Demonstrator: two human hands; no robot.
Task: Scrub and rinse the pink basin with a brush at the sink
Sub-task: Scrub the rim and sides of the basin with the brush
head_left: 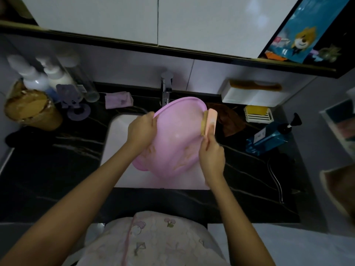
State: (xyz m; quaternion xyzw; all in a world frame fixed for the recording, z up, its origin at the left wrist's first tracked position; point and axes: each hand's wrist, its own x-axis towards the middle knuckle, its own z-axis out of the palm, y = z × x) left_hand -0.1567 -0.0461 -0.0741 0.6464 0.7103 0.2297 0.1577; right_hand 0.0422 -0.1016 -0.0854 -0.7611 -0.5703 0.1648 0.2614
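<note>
So you've got the pink basin (176,131) tilted up over the white sink (119,135), just in front of the tap (166,89). Your left hand (141,129) has its grip curled tight round the rim on the left side. Your right hand (211,156) has its grip wrapped round the brush (209,121), bristles pressed against the basin's right rim. A blue pump bottle (269,139) lies on the dark bench (57,169) off to the right

Left hand (141,129) grips the tilted pink basin (176,135) over the sink (115,143); right hand (211,156) presses a brush (209,121) against its rim
</note>
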